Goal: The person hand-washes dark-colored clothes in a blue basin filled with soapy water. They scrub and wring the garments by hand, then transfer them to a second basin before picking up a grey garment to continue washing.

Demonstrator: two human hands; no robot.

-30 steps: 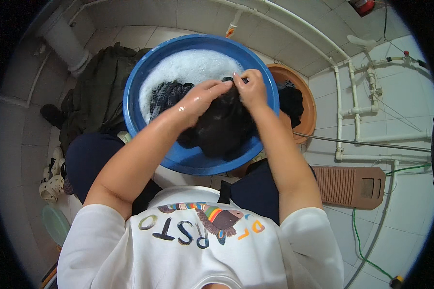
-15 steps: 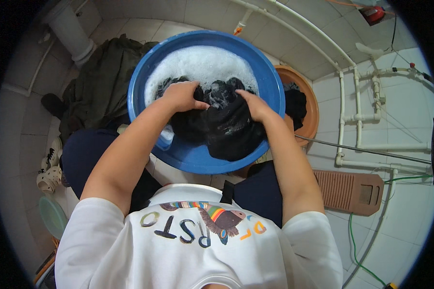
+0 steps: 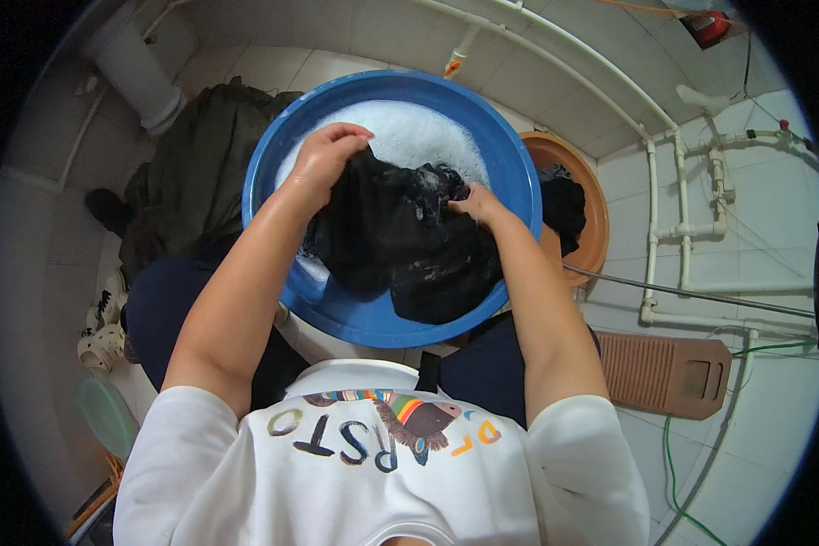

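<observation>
- They wear a white shirt with short sleeves
- Chest print: multicoloured letters, rainbow-striped brown animal
- Navy trousers
- Bare forearms

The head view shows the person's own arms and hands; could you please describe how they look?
The left hand and right hand are bare, without gloves. Both forearms are uncovered, with no watch or bracelet visible. The sleeves are short, white and plain.
</observation>
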